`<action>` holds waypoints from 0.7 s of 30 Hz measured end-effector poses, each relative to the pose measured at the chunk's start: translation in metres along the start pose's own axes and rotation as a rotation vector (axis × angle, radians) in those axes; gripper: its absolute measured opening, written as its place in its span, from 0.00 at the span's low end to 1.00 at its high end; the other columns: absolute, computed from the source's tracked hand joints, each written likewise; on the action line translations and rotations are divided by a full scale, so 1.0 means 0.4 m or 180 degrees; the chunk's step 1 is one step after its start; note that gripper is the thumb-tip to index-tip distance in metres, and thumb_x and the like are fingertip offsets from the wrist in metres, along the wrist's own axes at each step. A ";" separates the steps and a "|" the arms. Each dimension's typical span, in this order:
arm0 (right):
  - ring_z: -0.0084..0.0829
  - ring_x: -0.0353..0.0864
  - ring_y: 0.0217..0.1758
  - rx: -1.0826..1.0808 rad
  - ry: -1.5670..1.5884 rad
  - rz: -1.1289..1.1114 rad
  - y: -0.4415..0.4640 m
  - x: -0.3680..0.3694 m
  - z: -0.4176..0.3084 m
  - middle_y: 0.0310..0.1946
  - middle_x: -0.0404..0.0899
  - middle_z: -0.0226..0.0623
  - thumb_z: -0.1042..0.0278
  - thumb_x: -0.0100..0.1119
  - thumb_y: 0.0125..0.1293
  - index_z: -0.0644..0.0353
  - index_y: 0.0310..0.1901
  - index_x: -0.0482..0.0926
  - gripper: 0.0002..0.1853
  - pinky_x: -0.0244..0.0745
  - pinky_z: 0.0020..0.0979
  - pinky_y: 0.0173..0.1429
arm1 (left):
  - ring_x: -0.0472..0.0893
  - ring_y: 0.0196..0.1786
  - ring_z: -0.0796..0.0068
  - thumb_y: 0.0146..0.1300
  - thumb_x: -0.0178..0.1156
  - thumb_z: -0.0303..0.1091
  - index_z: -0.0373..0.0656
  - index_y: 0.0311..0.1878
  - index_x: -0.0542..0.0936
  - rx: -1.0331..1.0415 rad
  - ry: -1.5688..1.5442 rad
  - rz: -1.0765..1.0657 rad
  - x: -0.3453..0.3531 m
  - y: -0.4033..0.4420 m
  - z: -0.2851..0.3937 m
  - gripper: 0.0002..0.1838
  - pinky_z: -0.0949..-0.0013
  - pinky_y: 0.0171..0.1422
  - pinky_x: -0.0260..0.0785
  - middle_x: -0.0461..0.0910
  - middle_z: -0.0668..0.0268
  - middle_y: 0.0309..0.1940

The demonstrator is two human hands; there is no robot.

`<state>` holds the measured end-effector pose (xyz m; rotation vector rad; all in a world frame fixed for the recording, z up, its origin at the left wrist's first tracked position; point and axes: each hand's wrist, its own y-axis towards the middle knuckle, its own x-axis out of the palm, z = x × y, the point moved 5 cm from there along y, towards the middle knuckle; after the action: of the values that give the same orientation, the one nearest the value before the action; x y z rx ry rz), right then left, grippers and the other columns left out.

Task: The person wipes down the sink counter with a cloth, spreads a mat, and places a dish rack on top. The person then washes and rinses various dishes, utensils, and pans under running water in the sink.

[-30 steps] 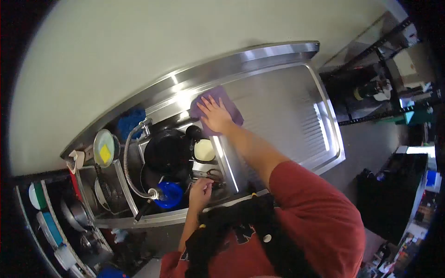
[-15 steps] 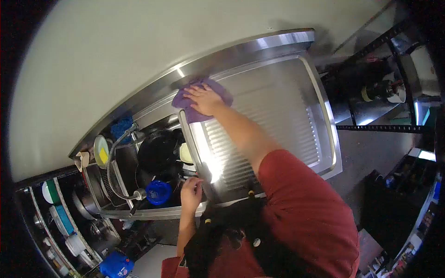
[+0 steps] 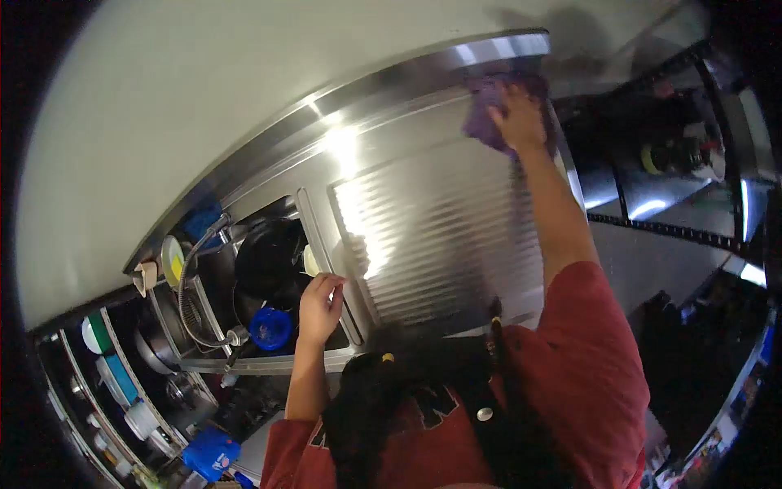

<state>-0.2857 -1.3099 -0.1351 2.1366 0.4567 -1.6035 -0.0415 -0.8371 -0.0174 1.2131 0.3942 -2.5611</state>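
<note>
So, wipe-style step in hand here, I'd say. My right hand [image 3: 523, 118] is way out at the upper right of the frame, fingers spread over a crumpled purple cloth [image 3: 484, 122], palm side down. Looks more like I'm pressing on it than gripping it, though the picture's kinda blurry there and I can't tell if any of it is pinched underneath. The cloth sits at the far corner of the shiny stainless-steel worktop [image 3: 440, 236] with the ridged middle, right by the raised back edge.

My left hand [image 3: 320, 310] is lower down, left of centre, near the metal sink rim [image 3: 313, 224]. Fingers loosely bent, thumb a little apart, nothing in it that I can see. Can't tell if it's touching the rim or just over it. Close by are a pale yellow dish [image 3: 310, 261], a big black pan [image 3: 265, 253] and a round blue plastic thing [image 3: 270, 328], with the coiled metal tap hose [image 3: 186, 297] further left.

My take: any move from that corner calls for a flat palm, even pressure and a long reach, plus some care where the surface meets the back edge, as the cloth could bunch up there.
</note>
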 end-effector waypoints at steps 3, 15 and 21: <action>0.40 0.52 0.82 0.0190 -0.1032 0.0126 0.030 -0.002 0.073 0.78 0.58 0.36 0.39 0.46 0.73 0.49 0.75 0.66 0.34 0.48 0.58 0.80 | 0.83 0.42 0.50 0.60 0.61 0.20 0.38 0.41 0.81 -0.0256 -0.0122 0.0156 -0.014 -0.084 -0.066 0.07 0.58 0.46 0.75 0.82 0.56 0.39; 0.52 0.44 0.84 0.0486 -0.0978 -0.0161 -0.037 0.103 -0.302 0.81 0.47 0.49 0.25 0.43 0.67 0.57 0.79 0.54 0.50 0.44 0.70 0.77 | 0.82 0.44 0.51 0.60 0.58 0.18 0.38 0.40 0.82 -0.1081 -0.0441 0.0603 -0.052 -0.483 -0.273 0.08 0.59 0.48 0.74 0.81 0.55 0.39; 0.61 0.40 0.83 0.0222 -0.0517 -0.0300 -0.133 0.146 -0.776 0.80 0.43 0.61 0.23 0.49 0.62 0.64 0.79 0.49 0.58 0.40 0.69 0.78 | 0.82 0.45 0.52 0.59 0.59 0.17 0.38 0.40 0.82 -0.1158 -0.0600 0.0740 -0.107 -0.541 -0.342 0.08 0.58 0.49 0.74 0.81 0.55 0.39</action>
<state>-0.0418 -1.1028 -0.1239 2.0406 0.4611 -1.8539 0.0027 -0.5824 -0.0406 0.8279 0.6051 -2.2543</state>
